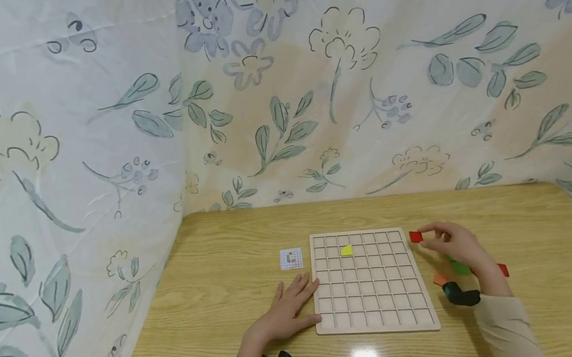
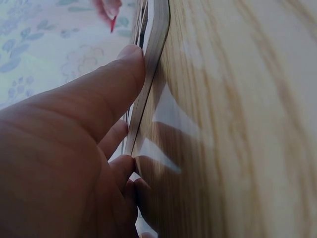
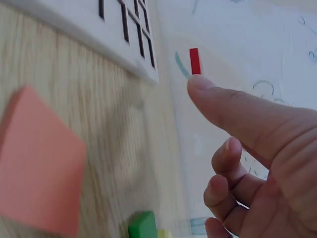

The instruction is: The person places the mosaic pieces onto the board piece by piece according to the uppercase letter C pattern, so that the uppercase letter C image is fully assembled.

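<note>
A wooden grid board [image 1: 368,281] lies on the table, with one yellow piece [image 1: 347,250] in a cell of its upper left part. Fingers of my left hand [image 1: 284,317] touch the board's left edge, spread and fairly straight; the left wrist view shows the thumb [image 2: 121,74] against that edge. Just off the board's upper right side, my right hand [image 1: 456,245] pinches a red square piece [image 1: 415,236] between thumb and finger. In the right wrist view the red piece [image 3: 195,61] stands out above the thumb tip, seen edge-on.
A small pattern card [image 1: 290,259] lies left of the board's top. Under and beside the right forearm are an orange piece [image 1: 439,280], a green piece [image 1: 461,267] and a red piece [image 1: 503,270]. Floral cloth [image 1: 275,111] hangs behind and left of the table [image 1: 227,231].
</note>
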A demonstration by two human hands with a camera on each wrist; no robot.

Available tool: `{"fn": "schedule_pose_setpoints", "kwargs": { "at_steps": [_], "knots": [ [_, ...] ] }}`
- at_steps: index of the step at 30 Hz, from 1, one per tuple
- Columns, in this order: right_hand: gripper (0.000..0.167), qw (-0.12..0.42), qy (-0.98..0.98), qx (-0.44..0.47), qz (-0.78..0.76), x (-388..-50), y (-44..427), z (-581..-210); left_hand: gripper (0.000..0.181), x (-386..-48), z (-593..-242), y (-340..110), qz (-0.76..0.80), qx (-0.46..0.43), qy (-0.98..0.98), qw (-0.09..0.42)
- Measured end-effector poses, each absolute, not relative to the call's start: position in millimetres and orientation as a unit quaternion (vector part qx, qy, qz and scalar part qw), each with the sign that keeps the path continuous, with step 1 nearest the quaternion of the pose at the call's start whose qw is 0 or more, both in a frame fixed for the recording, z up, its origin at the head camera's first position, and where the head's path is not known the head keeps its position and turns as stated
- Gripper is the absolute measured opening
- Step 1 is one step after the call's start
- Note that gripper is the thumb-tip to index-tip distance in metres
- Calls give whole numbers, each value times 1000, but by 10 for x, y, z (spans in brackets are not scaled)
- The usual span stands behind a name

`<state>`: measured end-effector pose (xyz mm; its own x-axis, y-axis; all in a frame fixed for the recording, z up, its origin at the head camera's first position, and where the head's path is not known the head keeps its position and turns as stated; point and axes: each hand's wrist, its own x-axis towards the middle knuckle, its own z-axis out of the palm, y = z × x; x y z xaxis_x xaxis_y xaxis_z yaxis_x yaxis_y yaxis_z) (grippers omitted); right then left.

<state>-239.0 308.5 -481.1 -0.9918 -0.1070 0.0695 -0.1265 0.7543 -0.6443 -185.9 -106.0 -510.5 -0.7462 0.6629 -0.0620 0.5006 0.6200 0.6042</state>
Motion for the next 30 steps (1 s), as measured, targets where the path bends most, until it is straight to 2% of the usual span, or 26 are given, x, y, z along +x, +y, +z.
{"fn": "schedule_pose_setpoints", "kwargs": {
  "at_steps": [10,24,30],
  "knots": [
    [36,48,-923,70,376,-2454,2936,-4892,70,-1882,-5129,-1062,288,330,889,136],
    [32,4,-925,82,372,-2491,2535,-4789,69,-1881,-5113,-1070,296,324,888,138],
    [28,5,-928,95,361,-2492,2391,-4823,70,-1888,-5116,-1057,291,326,888,144]
  ]
}}
